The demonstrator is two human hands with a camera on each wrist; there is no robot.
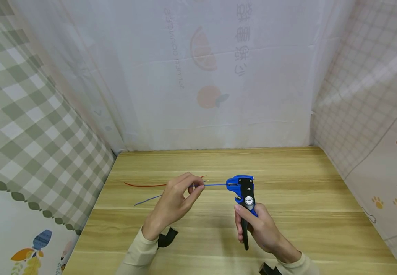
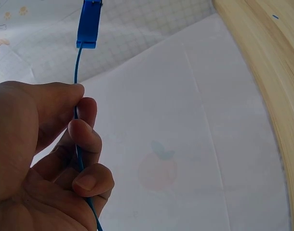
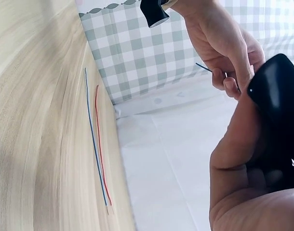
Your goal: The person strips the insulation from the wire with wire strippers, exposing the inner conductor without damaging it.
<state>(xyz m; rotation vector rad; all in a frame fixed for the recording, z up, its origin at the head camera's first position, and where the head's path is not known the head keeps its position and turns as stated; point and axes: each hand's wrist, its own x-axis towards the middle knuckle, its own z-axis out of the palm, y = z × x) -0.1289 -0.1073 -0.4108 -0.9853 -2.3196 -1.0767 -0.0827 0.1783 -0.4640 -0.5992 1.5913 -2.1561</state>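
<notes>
My left hand (image 1: 175, 196) pinches a thin blue wire (image 1: 215, 185) between thumb and fingers, above the table. In the left wrist view the wire runs down across the curled fingers, and its upper end enters the blue jaws of a wire stripper (image 1: 248, 191). My right hand (image 1: 261, 229) grips the stripper's handles, with the head upright and its mouth facing left. Whether the jaws clamp the wire cannot be told. In the right wrist view the black handle (image 3: 277, 96) hides most of the tool.
On the wooden table (image 1: 287, 191) lie a red wire (image 3: 100, 149) and another blue wire (image 3: 93, 130), side by side, with bare ends. A small blue bit (image 2: 275, 17) lies on the wood. Cloth walls (image 1: 219, 130) stand behind and at both sides.
</notes>
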